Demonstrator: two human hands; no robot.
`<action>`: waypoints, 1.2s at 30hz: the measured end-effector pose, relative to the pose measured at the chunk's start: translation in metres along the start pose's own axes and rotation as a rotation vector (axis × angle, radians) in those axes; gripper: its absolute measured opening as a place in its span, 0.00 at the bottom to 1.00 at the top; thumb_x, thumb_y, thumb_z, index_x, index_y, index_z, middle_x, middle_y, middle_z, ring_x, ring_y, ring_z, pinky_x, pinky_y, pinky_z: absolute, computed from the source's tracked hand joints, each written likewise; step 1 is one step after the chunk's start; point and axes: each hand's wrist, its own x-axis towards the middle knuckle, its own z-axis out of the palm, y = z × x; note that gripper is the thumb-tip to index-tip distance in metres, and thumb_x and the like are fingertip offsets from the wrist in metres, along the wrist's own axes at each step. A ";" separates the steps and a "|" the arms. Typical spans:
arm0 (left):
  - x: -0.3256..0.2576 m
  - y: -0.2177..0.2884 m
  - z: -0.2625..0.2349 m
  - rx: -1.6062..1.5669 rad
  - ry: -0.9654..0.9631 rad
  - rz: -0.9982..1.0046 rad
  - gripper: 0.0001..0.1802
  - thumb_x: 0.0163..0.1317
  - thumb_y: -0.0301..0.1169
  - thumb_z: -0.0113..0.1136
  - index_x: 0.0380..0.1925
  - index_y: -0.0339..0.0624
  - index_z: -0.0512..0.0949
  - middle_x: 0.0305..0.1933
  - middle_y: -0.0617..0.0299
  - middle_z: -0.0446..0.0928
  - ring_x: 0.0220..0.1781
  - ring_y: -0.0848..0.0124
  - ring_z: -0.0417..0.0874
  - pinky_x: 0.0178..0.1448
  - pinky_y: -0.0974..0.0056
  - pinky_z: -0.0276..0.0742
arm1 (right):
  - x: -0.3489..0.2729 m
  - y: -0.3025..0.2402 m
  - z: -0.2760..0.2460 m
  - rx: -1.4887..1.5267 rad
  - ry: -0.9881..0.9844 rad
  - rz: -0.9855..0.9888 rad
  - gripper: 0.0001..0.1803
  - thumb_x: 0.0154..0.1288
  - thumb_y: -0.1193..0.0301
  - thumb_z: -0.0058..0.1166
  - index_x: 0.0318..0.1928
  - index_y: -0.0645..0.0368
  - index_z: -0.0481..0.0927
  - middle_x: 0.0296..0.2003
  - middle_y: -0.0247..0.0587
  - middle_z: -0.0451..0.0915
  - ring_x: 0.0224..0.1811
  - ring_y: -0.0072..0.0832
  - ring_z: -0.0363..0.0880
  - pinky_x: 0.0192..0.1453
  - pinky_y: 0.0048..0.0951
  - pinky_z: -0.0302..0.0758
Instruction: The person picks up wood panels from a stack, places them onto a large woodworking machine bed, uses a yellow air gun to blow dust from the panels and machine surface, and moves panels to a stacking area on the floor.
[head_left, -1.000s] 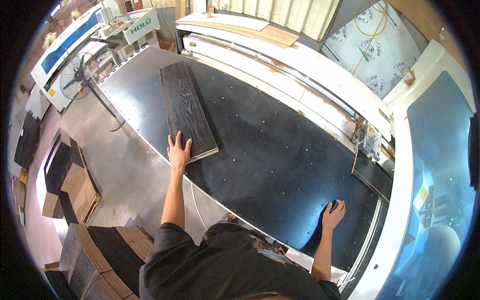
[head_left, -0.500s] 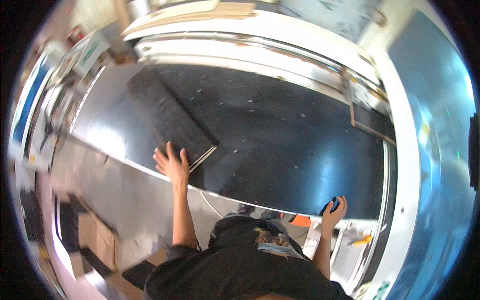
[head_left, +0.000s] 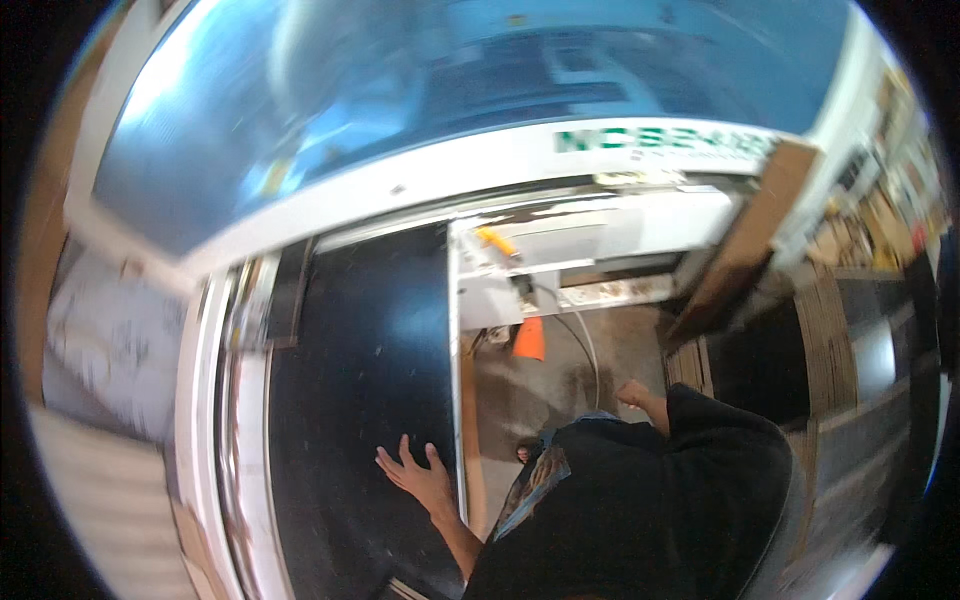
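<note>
My left hand (head_left: 416, 478) lies over the long black tabletop (head_left: 350, 400) near its right edge, fingers spread, holding nothing. Away from the table, above the floor, my right hand (head_left: 632, 394) is closed beside my body. Whatever it may hold is hidden by its fingers. At the bottom of the picture, the pale corner edge of a dark panel (head_left: 408, 590) shows on the tabletop, mostly cut off.
A white machine beam with a blue cover (head_left: 470, 90) spans the far side. Beneath it sit a yellow tool (head_left: 494, 241) and an orange object (head_left: 528, 338). A hose (head_left: 592, 350) runs over the floor. A brown board (head_left: 745, 240) leans at right, near stacked panels (head_left: 828, 340).
My view has swung to the right, bringing the machine's end and stacked panels in. My right hand, earlier at the table edge around a dark rounded object, is now off the table. My left hand stays open.
</note>
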 end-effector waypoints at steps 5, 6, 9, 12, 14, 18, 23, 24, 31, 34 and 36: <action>0.031 0.054 0.064 -0.159 -0.340 0.350 0.29 0.68 0.47 0.63 0.65 0.45 0.75 0.79 0.38 0.55 0.81 0.39 0.51 0.78 0.33 0.51 | -0.066 0.090 0.006 0.304 0.013 0.272 0.22 0.74 0.53 0.50 0.31 0.57 0.79 0.19 0.36 0.73 0.19 0.30 0.67 0.25 0.40 0.63; 0.035 0.070 0.075 -0.186 -0.408 0.429 0.30 0.68 0.48 0.63 0.65 0.45 0.75 0.79 0.39 0.55 0.81 0.39 0.52 0.78 0.33 0.51 | -0.078 0.095 0.005 0.361 -0.020 0.326 0.22 0.74 0.52 0.50 0.32 0.57 0.80 0.19 0.36 0.72 0.20 0.31 0.68 0.26 0.39 0.64; 0.022 0.106 0.111 0.057 -0.554 0.559 0.31 0.65 0.59 0.60 0.63 0.58 0.77 0.77 0.43 0.60 0.81 0.43 0.55 0.76 0.26 0.46 | -0.115 0.112 0.019 0.497 -0.091 0.461 0.23 0.75 0.50 0.49 0.36 0.57 0.82 0.21 0.37 0.72 0.22 0.31 0.69 0.29 0.38 0.66; 0.008 0.111 0.152 -0.025 -0.662 0.690 0.31 0.64 0.57 0.64 0.61 0.53 0.79 0.73 0.41 0.66 0.75 0.41 0.65 0.75 0.35 0.59 | -0.139 0.126 0.035 0.584 -0.058 0.502 0.25 0.76 0.48 0.46 0.40 0.58 0.82 0.25 0.36 0.73 0.24 0.31 0.69 0.31 0.39 0.68; -0.001 0.113 0.179 -0.127 -0.772 0.745 0.31 0.65 0.55 0.65 0.61 0.49 0.79 0.70 0.40 0.69 0.71 0.40 0.69 0.73 0.41 0.65 | -0.147 0.140 0.042 0.662 -0.045 0.500 0.24 0.76 0.49 0.46 0.40 0.58 0.83 0.27 0.37 0.75 0.26 0.32 0.71 0.32 0.40 0.70; -0.028 0.116 0.212 -0.289 -1.240 0.701 0.33 0.67 0.53 0.64 0.64 0.41 0.76 0.66 0.39 0.73 0.68 0.41 0.73 0.70 0.47 0.69 | -0.168 0.168 0.057 0.820 -0.018 0.476 0.24 0.75 0.51 0.45 0.41 0.58 0.84 0.30 0.39 0.78 0.31 0.33 0.74 0.34 0.41 0.72; -0.020 0.103 0.285 -0.278 -1.570 0.885 0.33 0.69 0.50 0.62 0.66 0.41 0.74 0.66 0.41 0.75 0.68 0.47 0.76 0.69 0.51 0.71 | -0.200 0.168 0.095 1.026 0.088 0.448 0.23 0.74 0.53 0.45 0.43 0.58 0.85 0.35 0.41 0.81 0.36 0.34 0.78 0.37 0.44 0.76; -0.021 0.116 0.284 -0.294 -1.630 0.973 0.33 0.70 0.50 0.62 0.67 0.40 0.73 0.66 0.41 0.75 0.68 0.48 0.76 0.69 0.52 0.72 | -0.203 0.171 0.104 1.060 0.125 0.443 0.23 0.73 0.53 0.45 0.43 0.58 0.85 0.36 0.41 0.82 0.37 0.35 0.79 0.37 0.44 0.77; -0.018 0.274 0.263 0.248 -1.463 1.370 0.36 0.64 0.50 0.66 0.65 0.39 0.75 0.64 0.40 0.77 0.67 0.46 0.77 0.67 0.50 0.74 | -0.226 0.156 0.221 1.118 0.551 0.487 0.25 0.71 0.54 0.45 0.49 0.62 0.84 0.46 0.55 0.85 0.48 0.46 0.83 0.57 0.49 0.75; -0.015 0.316 0.283 0.102 -1.353 1.491 0.34 0.65 0.48 0.65 0.65 0.39 0.75 0.64 0.41 0.77 0.66 0.46 0.78 0.69 0.50 0.73 | -0.287 0.121 0.236 1.038 0.647 0.509 0.24 0.71 0.55 0.45 0.51 0.61 0.84 0.49 0.61 0.84 0.52 0.54 0.82 0.59 0.49 0.74; -0.032 0.337 0.293 0.133 -1.315 1.537 0.34 0.66 0.47 0.65 0.66 0.40 0.74 0.64 0.42 0.77 0.66 0.46 0.78 0.69 0.50 0.73 | -0.320 0.108 0.254 0.997 0.688 0.544 0.24 0.71 0.54 0.45 0.49 0.61 0.84 0.48 0.60 0.84 0.51 0.54 0.83 0.58 0.51 0.74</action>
